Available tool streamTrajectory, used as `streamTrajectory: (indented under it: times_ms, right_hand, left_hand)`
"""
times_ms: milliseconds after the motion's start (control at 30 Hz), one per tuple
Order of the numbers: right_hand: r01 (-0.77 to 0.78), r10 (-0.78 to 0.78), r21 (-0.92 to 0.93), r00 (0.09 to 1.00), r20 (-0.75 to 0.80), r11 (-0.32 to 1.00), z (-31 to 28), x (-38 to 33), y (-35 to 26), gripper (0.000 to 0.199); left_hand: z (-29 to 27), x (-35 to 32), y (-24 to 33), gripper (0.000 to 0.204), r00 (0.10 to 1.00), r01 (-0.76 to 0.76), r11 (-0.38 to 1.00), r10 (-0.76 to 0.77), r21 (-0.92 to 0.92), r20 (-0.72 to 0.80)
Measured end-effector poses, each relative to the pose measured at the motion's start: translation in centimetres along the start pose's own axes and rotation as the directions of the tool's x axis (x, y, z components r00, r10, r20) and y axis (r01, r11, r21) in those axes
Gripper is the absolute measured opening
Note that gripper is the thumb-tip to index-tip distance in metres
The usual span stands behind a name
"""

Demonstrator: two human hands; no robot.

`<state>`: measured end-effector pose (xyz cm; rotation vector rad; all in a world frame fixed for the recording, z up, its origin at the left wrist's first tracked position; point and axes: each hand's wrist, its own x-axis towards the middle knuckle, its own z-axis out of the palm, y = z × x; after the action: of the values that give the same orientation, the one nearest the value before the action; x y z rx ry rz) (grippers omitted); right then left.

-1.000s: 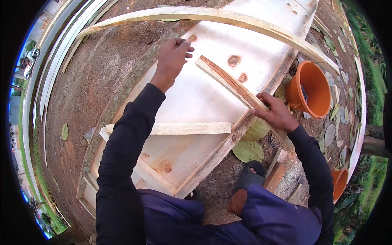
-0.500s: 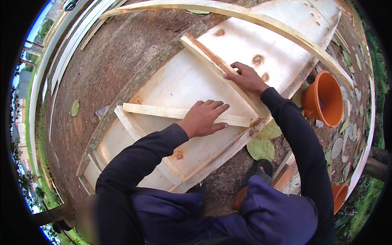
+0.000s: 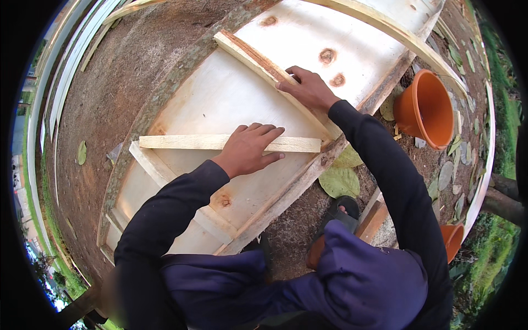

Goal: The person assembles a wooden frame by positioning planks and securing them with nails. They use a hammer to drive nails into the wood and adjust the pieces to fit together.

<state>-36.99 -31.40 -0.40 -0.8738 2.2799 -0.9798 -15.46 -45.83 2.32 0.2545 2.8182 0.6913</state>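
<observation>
- Left of the left hand [image 3: 250, 148], past the pale panel's edge: a long, bark-mottled grey-brown wooden plank [image 3: 148, 99], bordering a pale, knotted wooden panel [image 3: 206, 102].
- Beneath the left hand, running out to both sides of it: a straight, cream-coloured sawn wooden strip [image 3: 181, 142]. A second ago the hand was raised, apart from any wood; now its fingers lie on the far side of the strip and its thumb on the near side. Whether it presses or merely rests is not clear.
- Up and left from the right hand [image 3: 311, 91]: the far end of a cream wooden strip with a reddish-brown upper face [image 3: 247, 52], at or just beside the bark-mottled plank. A second ago this end lay well short of that plank; the strip now seems set crosswise, spanning most of the panel.
- At the right hand: thumb and fingers closed narrowly about that brown-faced strip. The hold, formerly at the near end, is now farther along it, which probably allows better control of its angle.
- Right of the right hand, well apart: a round, orange bucket [image 3: 404, 110], untouched.
</observation>
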Motion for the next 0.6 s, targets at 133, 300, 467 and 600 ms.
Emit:
streamTrajectory:
  times_ms: [133, 300, 467, 600]
  right_hand:
    - [0.041, -0.041, 0.001, 0.998, -0.044, 0.999, 0.5, -0.1, 0.2, 0.070]
    - [0.052, -0.051, 0.016, 0.996, -0.075, 0.999, 1.3, 0.1, 0.8, 0.065]
    - [0.077, -0.074, 0.044, 0.995, -0.061, 0.996, 1.2, -0.2, 0.8, 0.059]
    - [0.042, -0.039, 0.094, 0.998, -0.039, 0.995, 1.8, -0.9, -0.6, 0.053]
  left_hand:
    - [0.2, 0.3, -0.1, 0.056, 1.000, -0.013, 1.000, 0.013, 0.006, 0.001]
    - [0.1, 0.3, -0.1, 0.052, 1.000, -0.002, 0.999, 0.002, 0.041, 0.007]
    - [0.2, 0.6, -0.1, 0.050, 1.000, -0.020, 0.999, 0.020, 0.027, -0.002]
    - [0.5, 0.2, -0.2, 0.048, 0.996, -0.057, 0.997, 0.060, 0.045, -0.071]
